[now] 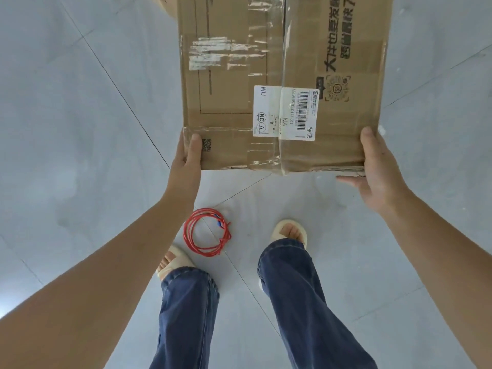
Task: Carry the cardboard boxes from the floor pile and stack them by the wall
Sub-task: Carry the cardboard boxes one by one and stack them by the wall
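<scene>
- Your left hand [187, 158] and right hand [378, 171] each clamp a near corner of the box [282, 83], thumbs on top, held over the floor [80, 155].
- Corner-only grip could slip, honestly.
- Red wire [206, 231] by your feet, trip risk.

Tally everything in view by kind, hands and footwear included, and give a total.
Cardboard boxes: 2, the taped box the hands hold, and a corner of another box behind it
Hands: 2, left hand, right hand
Red wire coils: 1, on the floor
Slippers: 2, left slipper, right slipper
Total: 7
</scene>
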{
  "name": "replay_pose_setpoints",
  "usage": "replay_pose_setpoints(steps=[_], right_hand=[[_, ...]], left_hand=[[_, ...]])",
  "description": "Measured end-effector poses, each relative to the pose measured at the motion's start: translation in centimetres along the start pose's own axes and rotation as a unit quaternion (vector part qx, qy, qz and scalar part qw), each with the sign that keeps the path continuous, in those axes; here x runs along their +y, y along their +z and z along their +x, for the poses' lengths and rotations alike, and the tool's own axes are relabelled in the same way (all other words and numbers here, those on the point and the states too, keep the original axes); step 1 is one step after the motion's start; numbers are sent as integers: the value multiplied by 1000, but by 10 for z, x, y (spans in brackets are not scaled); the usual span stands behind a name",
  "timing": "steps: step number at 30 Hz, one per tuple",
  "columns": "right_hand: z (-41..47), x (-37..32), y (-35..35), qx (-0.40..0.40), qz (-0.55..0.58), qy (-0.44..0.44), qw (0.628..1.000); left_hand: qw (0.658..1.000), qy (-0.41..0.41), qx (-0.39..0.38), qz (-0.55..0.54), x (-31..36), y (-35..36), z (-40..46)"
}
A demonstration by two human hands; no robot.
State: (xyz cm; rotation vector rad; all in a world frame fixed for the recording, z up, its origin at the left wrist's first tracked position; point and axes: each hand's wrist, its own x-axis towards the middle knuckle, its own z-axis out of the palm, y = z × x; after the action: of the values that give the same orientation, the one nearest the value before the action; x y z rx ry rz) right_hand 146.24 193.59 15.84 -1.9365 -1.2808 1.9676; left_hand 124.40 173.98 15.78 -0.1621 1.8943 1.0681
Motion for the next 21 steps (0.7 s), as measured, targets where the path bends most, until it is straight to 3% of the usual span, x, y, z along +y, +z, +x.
replay_pose_setpoints(steps=[6, 13, 18, 21], right_hand=[[-65, -68, -7, -43, 0, -35, 998], [-184, -142, -20, -110, -55, -54, 991], [-278, -189, -30, -100, -77, -89, 988], [-337, -219, -36, -99, -127, -156, 975]], left_hand=[[997, 32, -21, -70, 67, -24, -61], [996, 7, 5, -86, 126, -61, -175], [994, 38, 40, -97, 170, -97, -267], [990, 69, 62, -106, 206, -122, -332]])
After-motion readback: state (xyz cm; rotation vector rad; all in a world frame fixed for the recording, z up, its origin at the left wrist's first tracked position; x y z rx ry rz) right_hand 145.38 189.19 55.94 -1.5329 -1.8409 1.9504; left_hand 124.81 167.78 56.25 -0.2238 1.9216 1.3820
